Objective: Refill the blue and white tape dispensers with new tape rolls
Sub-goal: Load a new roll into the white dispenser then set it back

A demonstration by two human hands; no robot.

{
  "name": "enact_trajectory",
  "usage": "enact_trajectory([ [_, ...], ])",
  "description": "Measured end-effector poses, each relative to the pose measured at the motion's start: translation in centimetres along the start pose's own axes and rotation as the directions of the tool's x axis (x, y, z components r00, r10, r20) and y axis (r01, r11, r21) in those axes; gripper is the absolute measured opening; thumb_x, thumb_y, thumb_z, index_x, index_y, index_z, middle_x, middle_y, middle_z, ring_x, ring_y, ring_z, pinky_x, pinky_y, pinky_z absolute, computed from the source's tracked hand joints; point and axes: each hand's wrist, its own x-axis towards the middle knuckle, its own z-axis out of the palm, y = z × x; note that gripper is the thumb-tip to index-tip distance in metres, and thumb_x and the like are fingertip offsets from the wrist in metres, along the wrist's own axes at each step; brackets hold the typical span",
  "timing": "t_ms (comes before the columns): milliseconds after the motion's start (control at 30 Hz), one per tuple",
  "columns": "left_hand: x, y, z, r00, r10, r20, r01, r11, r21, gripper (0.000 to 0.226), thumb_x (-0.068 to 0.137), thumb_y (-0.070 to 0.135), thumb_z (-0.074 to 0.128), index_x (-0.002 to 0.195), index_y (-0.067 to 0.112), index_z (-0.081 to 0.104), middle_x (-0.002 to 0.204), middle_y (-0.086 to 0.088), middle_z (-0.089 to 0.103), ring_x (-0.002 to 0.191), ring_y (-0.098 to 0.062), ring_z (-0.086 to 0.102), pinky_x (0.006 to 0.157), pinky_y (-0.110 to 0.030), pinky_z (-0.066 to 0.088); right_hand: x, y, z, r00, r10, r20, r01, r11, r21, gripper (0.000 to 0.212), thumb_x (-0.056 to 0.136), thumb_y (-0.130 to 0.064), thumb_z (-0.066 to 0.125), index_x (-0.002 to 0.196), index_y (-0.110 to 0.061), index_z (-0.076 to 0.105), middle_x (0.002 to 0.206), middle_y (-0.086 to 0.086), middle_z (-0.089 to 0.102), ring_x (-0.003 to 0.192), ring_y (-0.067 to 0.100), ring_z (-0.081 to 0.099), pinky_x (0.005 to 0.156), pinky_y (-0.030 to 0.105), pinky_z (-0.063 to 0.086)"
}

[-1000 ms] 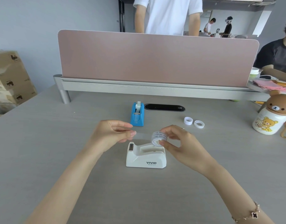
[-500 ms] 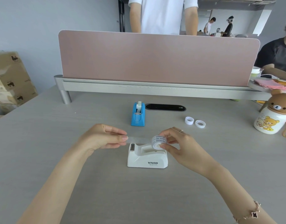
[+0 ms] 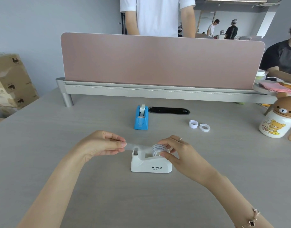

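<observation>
Both hands are working at the white dispenser (image 3: 151,163), and the change in the last second is clear: the tape roll (image 3: 158,150), which was held above the dispenser, has come down into the cradle at its back end, and the loose strip (image 3: 136,146) is now drawn out longer toward its cutter end. The right hand (image 3: 177,153) has its fingers closed around the roll and seems to press it into the seat; the left hand (image 3: 103,144) pinches the free end of the strip between thumb and fingertips, just left of the cutter. I judge the roll is nearly seated, so what remains is to lay the strip over the blade. Behind the white dispenser, the blue dispenser (image 3: 141,118) already carries a roll. Two empty cores (image 3: 199,126) lie to its right.
</observation>
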Motion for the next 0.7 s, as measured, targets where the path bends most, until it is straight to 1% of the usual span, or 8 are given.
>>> enact_trajectory([
  [100,0.12,-0.39,0.11,0.999,-0.029,0.029,0.028,0.999,0.016,0.017,0.077,0.005,0.074,0.094,0.005,0.070,0.073,-0.002,0.076,0.066,-0.006,0.073,0.061,-0.015,0.058,-0.06,0.22,0.10,1.000,-0.027,0.007,0.027,0.999,-0.017,0.021,0.091,-0.019,0.056,0.111,-0.026,0.059,0.101,-0.010,0.055,0.097,0.007,0.050,0.087,0.020,0.044],
  [200,0.11,-0.62,0.07,0.998,-0.045,0.051,0.044,0.999,0.018,0.024,0.070,0.011,0.078,0.092,0.007,0.070,0.075,-0.003,0.076,0.067,-0.006,0.073,0.060,-0.014,0.057,-0.10,0.45,0.01,0.999,-0.039,0.019,0.040,0.998,-0.038,0.021,0.092,-0.020,0.054,0.111,-0.028,0.058,0.101,-0.012,0.053,0.099,0.005,0.049,0.086,0.015,0.041],
  [333,0.15,-0.60,-0.33,0.997,-0.032,0.072,0.033,0.999,-0.003,0.059,0.033,0.032,0.089,0.085,0.009,0.074,0.077,-0.004,0.077,0.071,-0.009,0.074,0.059,-0.016,0.057,-0.18,0.68,0.15,0.999,-0.043,0.022,0.044,0.997,-0.069,0.020,0.092,-0.020,0.051,0.111,-0.026,0.058,0.104,-0.011,0.052,0.100,0.006,0.048,0.083,0.012,0.037],
  [433,0.13,-0.54,-0.39,0.997,-0.022,0.072,0.023,1.000,-0.015,0.054,0.039,0.030,0.086,0.087,0.009,0.073,0.076,-0.002,0.077,0.069,-0.007,0.074,0.058,-0.014,0.056,-0.27,0.83,0.26,0.999,-0.030,0.028,0.032,0.997,-0.076,0.021,0.094,-0.022,0.049,0.113,-0.027,0.056,0.107,-0.012,0.051,0.102,0.007,0.047,0.084,0.014,0.037],
  [467,0.14,-0.54,-0.42,0.997,-0.013,0.077,0.015,1.000,-0.023,0.056,0.035,0.032,0.089,0.085,0.010,0.074,0.077,-0.002,0.077,0.071,-0.008,0.074,0.058,-0.014,0.056,-0.30,0.88,0.27,0.999,-0.026,0.033,0.028,0.997,-0.076,0.021,0.094,-0.024,0.048,0.114,-0.028,0.056,0.107,-0.013,0.051,0.103,0.006,0.046,0.084,0.014,0.037],
  [533,0.27,-0.57,-0.49,0.996,-0.003,0.091,0.006,1.000,-0.029,0.065,0.024,0.038,0.093,0.080,0.012,0.076,0.080,-0.003,0.078,0.073,-0.010,0.075,0.059,-0.015,0.057,-0.33,0.96,0.24,0.999,-0.024,0.040,0.027,0.996,-0.082,0.020,0.095,-0.028,0.048,0.114,-0.029,0.055,0.106,-0.015,0.052,0.102,0.003,0.045,0.083,0.014,0.037],
  [633,0.35,-0.52,-0.52,0.996,-0.012,0.088,0.014,1.000,-0.023,0.065,0.032,0.036,0.091,0.088,0.009,0.073,0.080,-0.002,0.077,0.071,-0.006,0.074,0.059,-0.014,0.057,-0.38,0.92,0.16,0.999,-0.010,0.048,0.015,0.996,-0.086,0.026,0.088,-0.044,0.053,0.112,-0.034,0.054,0.106,-0.020,0.052,0.101,-0.001,0.042,0.081,0.015,0.038],
  [700,0.55,-0.63,-0.67,0.996,-0.005,0.085,0.008,0.999,-0.033,0.082,0.018,0.044,0.094,0.090,0.010,0.072,0.079,-0.001,0.077,0.072,-0.006,0.074,0.059,-0.014,0.056,-0.36,0.82,0.10,0.998,0.016,0.057,-0.010,0.995,-0.102,0.035,0.082,-0.052,0.058,0.112,-0.036,0.053,0.108,-0.021,0.051,0.101,-0.001,0.041,0.083,0.020,0.042],
])
